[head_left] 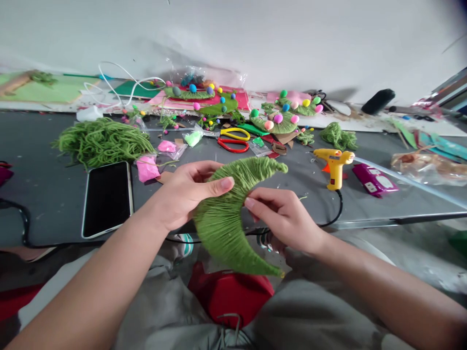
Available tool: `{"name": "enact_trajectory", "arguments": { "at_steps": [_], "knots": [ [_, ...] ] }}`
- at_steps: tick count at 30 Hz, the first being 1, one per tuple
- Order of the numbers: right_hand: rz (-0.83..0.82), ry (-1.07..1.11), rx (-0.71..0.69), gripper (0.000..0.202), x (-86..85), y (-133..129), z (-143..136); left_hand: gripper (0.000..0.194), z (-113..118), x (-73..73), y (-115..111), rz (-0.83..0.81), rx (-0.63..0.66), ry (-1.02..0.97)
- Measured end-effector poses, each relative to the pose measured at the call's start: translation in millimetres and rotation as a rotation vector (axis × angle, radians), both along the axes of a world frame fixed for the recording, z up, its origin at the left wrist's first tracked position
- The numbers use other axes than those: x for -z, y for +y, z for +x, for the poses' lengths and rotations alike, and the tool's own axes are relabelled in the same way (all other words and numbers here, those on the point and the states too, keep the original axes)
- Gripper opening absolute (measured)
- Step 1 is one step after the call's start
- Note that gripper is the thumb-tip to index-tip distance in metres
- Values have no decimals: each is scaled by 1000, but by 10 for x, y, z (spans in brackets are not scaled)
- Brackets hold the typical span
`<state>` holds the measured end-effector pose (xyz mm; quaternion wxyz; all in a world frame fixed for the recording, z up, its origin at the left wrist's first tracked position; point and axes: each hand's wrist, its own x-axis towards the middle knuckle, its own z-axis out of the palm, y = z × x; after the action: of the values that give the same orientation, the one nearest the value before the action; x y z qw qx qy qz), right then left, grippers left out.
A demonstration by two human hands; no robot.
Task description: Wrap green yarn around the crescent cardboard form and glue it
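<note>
A crescent wrapped in green yarn [222,221] is held up in front of the table's near edge, its hollow side facing right. My left hand [189,192] grips its outer left side, thumb across the front and the other fingers behind. At the inner curve, my right hand [279,214] is closed in a pinch, thumb and forefinger touching the yarn there. Whether a loose strand lies between those fingertips is too small to tell. One tip of the crescent points to the upper right, the other to the lower right.
On the grey table [182,167] lie a heap of green yarn [105,141], a phone [107,199], scissors [233,139], a yellow glue gun [334,165] with a black cord, and a purple packet [374,180]. Yarn shapes with pompoms [279,121] sit farther back.
</note>
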<state>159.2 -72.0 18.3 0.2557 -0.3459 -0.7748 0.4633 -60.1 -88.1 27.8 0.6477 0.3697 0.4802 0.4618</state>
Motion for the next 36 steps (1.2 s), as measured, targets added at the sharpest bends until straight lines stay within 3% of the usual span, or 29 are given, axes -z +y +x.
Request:
{"name": "enact_trajectory", "arguments": {
  "at_steps": [4,7,10,14,16,19,21,25,27,31,36],
  "knots": [
    [-377,279,13,34,66,64,41,22,44,41,-27,57,153,-147],
    [-583,449,30,29,104,44,50,20,103,86,-28,127,192,-225],
    [-670,537,44,30,108,17,33,23,172,119,-23,170,177,-165],
    [-741,594,84,29,93,5,-3,29,203,113,-56,277,91,155],
    [-797,614,83,29,92,3,-13,39,172,85,-89,302,124,246],
    [-846,618,55,31,102,16,-15,59,100,38,-118,249,252,149],
    [-824,619,20,32,119,46,-9,60,78,26,-109,183,226,45],
    [-637,594,-6,22,170,139,14,42,137,89,-38,101,-57,-58],
    [-552,554,-1,19,201,178,27,32,177,139,-9,114,-89,-96],
    [-438,419,-53,26,235,270,86,26,154,154,-8,144,-21,-136],
    [-90,120,-185,23,192,516,245,22,-29,31,-49,95,184,-9]
  ]
}}
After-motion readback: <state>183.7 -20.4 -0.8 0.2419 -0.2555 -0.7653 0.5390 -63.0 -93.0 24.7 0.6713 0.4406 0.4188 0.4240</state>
